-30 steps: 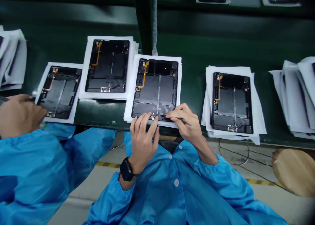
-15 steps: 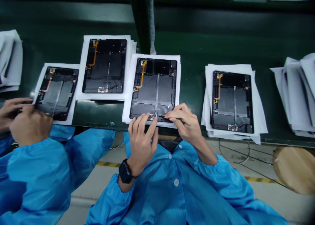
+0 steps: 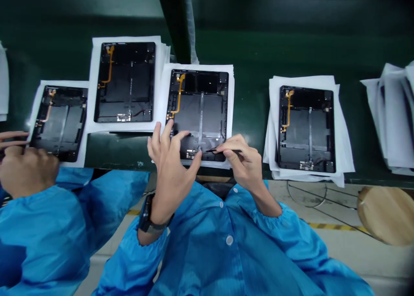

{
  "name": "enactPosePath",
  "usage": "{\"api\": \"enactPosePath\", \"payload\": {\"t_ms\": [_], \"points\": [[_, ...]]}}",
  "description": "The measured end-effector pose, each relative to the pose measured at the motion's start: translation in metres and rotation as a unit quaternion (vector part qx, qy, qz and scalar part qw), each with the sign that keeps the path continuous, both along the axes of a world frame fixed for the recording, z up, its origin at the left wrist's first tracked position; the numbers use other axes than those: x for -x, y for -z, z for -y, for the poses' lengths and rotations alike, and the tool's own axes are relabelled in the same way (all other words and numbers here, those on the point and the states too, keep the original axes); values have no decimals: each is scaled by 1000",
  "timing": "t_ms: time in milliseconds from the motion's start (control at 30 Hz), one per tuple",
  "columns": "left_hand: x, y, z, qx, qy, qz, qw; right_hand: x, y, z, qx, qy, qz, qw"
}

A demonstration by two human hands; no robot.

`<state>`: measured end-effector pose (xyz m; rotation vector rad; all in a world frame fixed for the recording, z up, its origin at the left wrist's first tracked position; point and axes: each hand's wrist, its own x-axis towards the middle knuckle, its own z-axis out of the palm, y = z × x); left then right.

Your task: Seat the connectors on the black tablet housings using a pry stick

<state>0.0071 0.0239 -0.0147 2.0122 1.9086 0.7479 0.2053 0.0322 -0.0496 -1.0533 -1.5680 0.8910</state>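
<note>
Dark green workbench [image 3: 252, 114] spans the frame, green post [image 3: 176, 24] at upper centre. Main device [image 3: 187, 121], black tablet-like shell with its insides exposed, lies flat at the centre of the frame on white sheets [image 3: 230, 110]; orange ribbon [image 3: 177, 95] at its left side, grey strip [image 3: 201, 117] down the middle, small circuit board [image 3: 190, 154] at the bottom edge. Left hand [image 3: 174, 164], lower centre, has fingers spread wide over the device's lower left corner, thumb tip by the circuit board; cannot tell if it presses. Nothing seen in its grasp. Right hand [image 3: 246, 162], just right of that, pinches a thin dark tool [image 3: 212, 150], tip pointing left over the device's lower edge. Similar devices on sheets: second device [image 3: 124, 82] upper left, third device [image 3: 306, 132] right, fourth device [image 3: 61, 123] far left, with a co-worker's hand [image 3: 29, 168] at its lower edge. Watch [image 3: 148, 214] on the left wrist. Wooden stool top [image 3: 386, 215] lower right.
</note>
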Motion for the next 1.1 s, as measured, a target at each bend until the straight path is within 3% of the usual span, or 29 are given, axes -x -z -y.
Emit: {"api": "enactPosePath", "payload": {"t_ms": [467, 900, 1100], "points": [[0, -1, -5, 64, 0, 39, 997, -2, -1, -4, -7, -38, 8, 999], [-7, 2, -3, 25, -7, 28, 999, -4, 3, -6, -4, -48, 10, 999], [-7, 1, -1, 27, -8, 43, 999, -11, -6, -4, 63, 9, -99, 993]]}}
